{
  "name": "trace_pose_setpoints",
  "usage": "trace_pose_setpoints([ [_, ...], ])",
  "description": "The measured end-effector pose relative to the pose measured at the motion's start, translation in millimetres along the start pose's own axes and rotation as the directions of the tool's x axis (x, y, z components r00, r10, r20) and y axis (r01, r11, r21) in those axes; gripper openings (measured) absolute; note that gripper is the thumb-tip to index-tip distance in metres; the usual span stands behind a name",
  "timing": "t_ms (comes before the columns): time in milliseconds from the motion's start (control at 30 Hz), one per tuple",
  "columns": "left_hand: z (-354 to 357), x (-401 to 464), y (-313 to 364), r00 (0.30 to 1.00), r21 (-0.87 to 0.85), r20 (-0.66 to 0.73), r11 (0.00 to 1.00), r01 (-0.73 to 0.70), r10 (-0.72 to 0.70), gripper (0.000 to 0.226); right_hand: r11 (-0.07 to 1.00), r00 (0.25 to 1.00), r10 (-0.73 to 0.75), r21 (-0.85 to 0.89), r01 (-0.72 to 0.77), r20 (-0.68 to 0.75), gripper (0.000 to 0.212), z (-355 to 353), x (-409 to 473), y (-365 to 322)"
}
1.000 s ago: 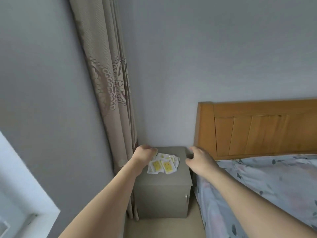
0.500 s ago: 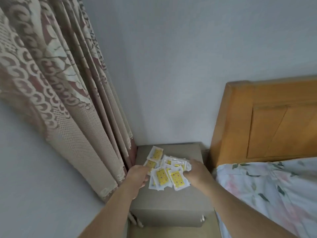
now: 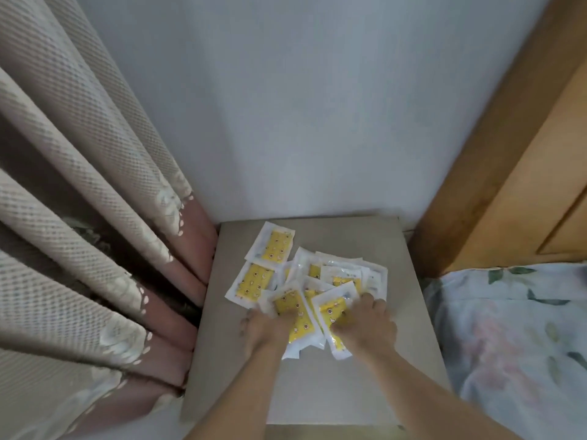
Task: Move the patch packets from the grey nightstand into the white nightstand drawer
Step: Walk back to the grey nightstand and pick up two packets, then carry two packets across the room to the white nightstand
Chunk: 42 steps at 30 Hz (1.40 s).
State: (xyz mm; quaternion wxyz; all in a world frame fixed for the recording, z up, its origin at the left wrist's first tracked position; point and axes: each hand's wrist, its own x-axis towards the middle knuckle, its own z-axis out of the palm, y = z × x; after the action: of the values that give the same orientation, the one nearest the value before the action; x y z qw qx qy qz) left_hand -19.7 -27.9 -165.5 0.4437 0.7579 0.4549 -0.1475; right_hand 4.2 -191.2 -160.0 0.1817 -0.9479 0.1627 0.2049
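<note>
Pressing on the patch packets (image 3: 305, 290), both hands lie atop the pile. The left hand (image 3: 265, 327) lies flat and the right hand (image 3: 365, 325) curls onto one packet; the grey nightstand (image 3: 400, 312) is bare toward its right edge.

No words, brand names or numbers can be read anywhere. The patch packets (image 3: 305, 287) under and just beyond the hands (image 3: 317, 328) carry yellow panels with small round dark marks, too blurred to tell as letters or signs.
</note>
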Motion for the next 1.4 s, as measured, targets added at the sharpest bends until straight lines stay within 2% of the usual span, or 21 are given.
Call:
trace_pose_setpoints([
  [100, 7, 2, 9, 0.995, 0.095, -0.098, 0.995, -0.003, 0.012, 0.087, 0.999, 0.998, 0.029, -0.031, -0.031, -0.049, 0.070, 4, 4, -2],
  [167, 11, 4, 13, 0.995, 0.110, -0.099, 0.993, 0.034, -0.023, 0.076, 0.999, 0.997, 0.041, -0.033, -0.043, -0.064, 0.068, 2, 6, -3],
  [233, 12, 7, 14, 0.994, 0.074, -0.087, 0.995, 0.069, -0.062, 0.058, 0.999, 0.998, 0.053, 0.013, -0.053, -0.021, 0.049, -1, 8, -2],
  [300, 10, 8, 13, 0.996, -0.029, -0.072, 0.998, 0.056, -0.058, 0.032, 0.997, 0.997, 0.045, 0.065, -0.049, 0.062, 0.028, -6, 9, -1],
  [400, -3, -4, 22, 0.999, -0.158, -0.047, 0.987, -0.017, 0.009, 0.013, 0.981, 0.996, 0.001, 0.194, -0.019, 0.091, 0.015, -22, 2, -1],
  [467, -17, -22, 38, 0.999, -0.152, -0.015, 0.987, -0.050, 0.048, 0.009, 0.964, 0.997, -0.014, 0.266, -0.008, 0.081, 0.009, -47, -9, -4],
  [600, -57, -86, 93, 0.977, 0.016, -0.008, 0.977, -0.212, 0.212, 0.017, 0.945, 0.999, -0.025, 0.325, 0.016, 0.022, 0.011, -140, -49, -7],
  [733, -96, -182, 157, 0.922, 0.004, 0.017, 0.922, -0.388, 0.388, 0.025, 0.948, 0.994, -0.047, 0.311, 0.075, -0.095, 0.010, -256, -112, 10],
  [767, -102, -206, 170, 0.905, -0.001, 0.024, 0.905, -0.424, 0.424, 0.027, 0.941, 0.991, -0.042, 0.327, 0.083, -0.128, 0.016, -281, -129, 18],
  [833, -109, -252, 197, 0.856, -0.002, 0.063, 0.858, -0.514, 0.513, 0.025, 0.925, 0.980, -0.014, 0.369, 0.087, -0.197, 0.025, -323, -158, 35],
  [967, -102, -319, 244, 0.727, 0.021, 0.155, 0.733, -0.680, 0.669, 0.016, 0.901, 0.948, 0.078, 0.429, 0.065, -0.308, 0.012, -379, -199, 72],
  [1133, -60, -385, 276, 0.546, -0.019, 0.327, 0.583, -0.812, 0.771, 0.018, 0.871, 0.867, 0.255, 0.491, -0.014, -0.428, 0.019, -420, -252, 130],
  [1233, -26, -431, 282, 0.430, -0.028, 0.465, 0.498, -0.867, 0.774, 0.020, 0.831, 0.774, 0.400, 0.550, -0.081, -0.491, 0.030, -436, -297, 171],
  [1400, 21, -550, 255, 0.203, -0.194, 0.659, 0.424, -0.885, 0.725, 0.016, 0.691, 0.569, 0.664, 0.689, -0.219, -0.486, 0.023, -448, -393, 256],
])
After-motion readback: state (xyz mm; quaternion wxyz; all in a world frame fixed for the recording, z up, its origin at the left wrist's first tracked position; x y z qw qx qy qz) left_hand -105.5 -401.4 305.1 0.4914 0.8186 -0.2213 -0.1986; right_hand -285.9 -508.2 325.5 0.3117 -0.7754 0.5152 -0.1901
